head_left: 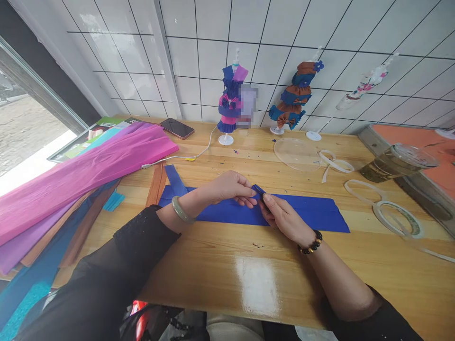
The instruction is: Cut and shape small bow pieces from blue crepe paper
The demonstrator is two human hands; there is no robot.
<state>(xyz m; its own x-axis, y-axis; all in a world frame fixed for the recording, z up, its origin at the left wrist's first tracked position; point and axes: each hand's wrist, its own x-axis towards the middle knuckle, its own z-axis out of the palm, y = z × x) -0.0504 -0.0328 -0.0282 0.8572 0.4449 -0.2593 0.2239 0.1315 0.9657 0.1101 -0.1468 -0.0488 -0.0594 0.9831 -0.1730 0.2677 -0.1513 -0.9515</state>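
Note:
My left hand (236, 187) is closed in a pinch on the edge of a small dark blue paper piece (255, 187). Closed around a small dark tool that looks like scissors (260, 191) is my right hand (286, 218). The tool's narrow tip meets the small piece between my hands, and the fingers hide most of its handle. Below both hands a long blue crepe paper strip (313, 213) lies flat across the table. A shorter blue strip (174, 179) overlaps its left end, beside a brown strip (156, 184).
Pink crepe paper (117, 158) and other coloured sheets pile up at left. A phone (177, 128), two paper-decorated stands (230, 104) and a clear plastic disc (296, 154) are at the back. Tape rolls (382, 222) and a tea-coloured cup (377, 166) stand right.

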